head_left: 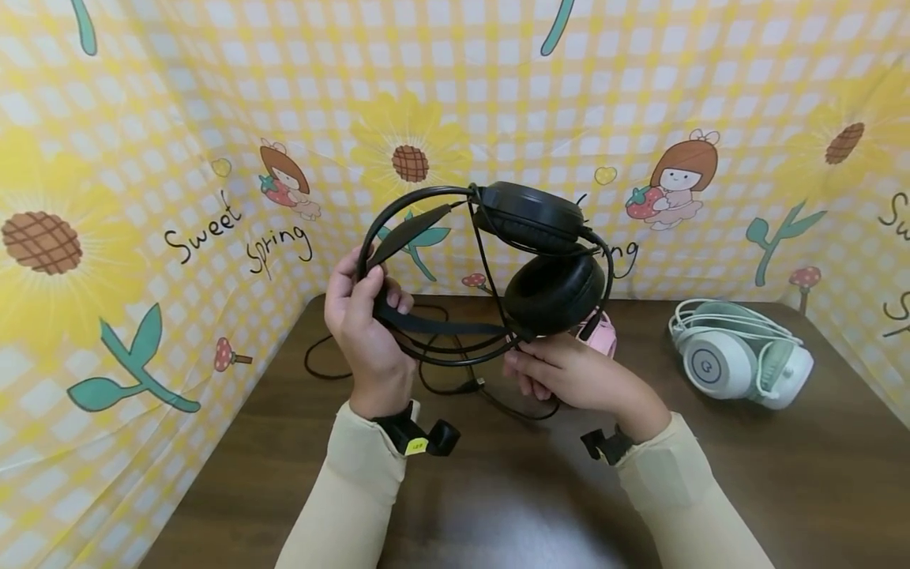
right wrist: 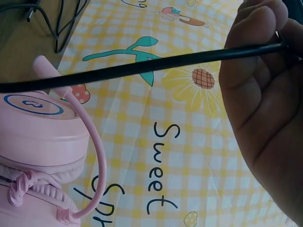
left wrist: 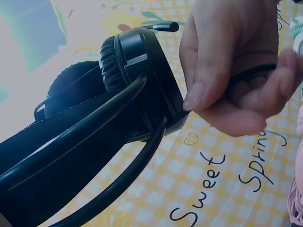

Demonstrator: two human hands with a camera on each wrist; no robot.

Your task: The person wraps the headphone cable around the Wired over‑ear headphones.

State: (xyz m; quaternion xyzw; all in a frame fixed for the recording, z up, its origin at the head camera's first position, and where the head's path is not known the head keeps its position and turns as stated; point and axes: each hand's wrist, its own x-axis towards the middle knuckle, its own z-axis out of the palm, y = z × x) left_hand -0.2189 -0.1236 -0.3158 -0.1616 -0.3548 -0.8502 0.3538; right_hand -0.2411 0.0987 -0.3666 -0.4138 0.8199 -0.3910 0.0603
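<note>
A black over-ear headset (head_left: 558, 292) is held up above the table, ear cups to the right and headband to the left. My left hand (head_left: 366, 324) grips the headband, thumb on the near side. Under the lower ear cup, my right hand (head_left: 579, 371) pinches the black cable (left wrist: 253, 71) between thumb and fingers, as the left wrist view shows. The microphone boom's tip (left wrist: 165, 27) sticks out past the ear cup there. Across the right wrist view runs a dark cable-like strand (right wrist: 142, 68) that meets the fingers at the upper right.
Loops of black cable with a plug (head_left: 471, 386) lie on the brown wooden table (head_left: 512, 506) below the headset. Pink headphones (right wrist: 42, 137) stand behind my right hand. White and green headphones (head_left: 721, 363) rest at the right. A yellow checked cloth (head_left: 498, 95) covers the walls.
</note>
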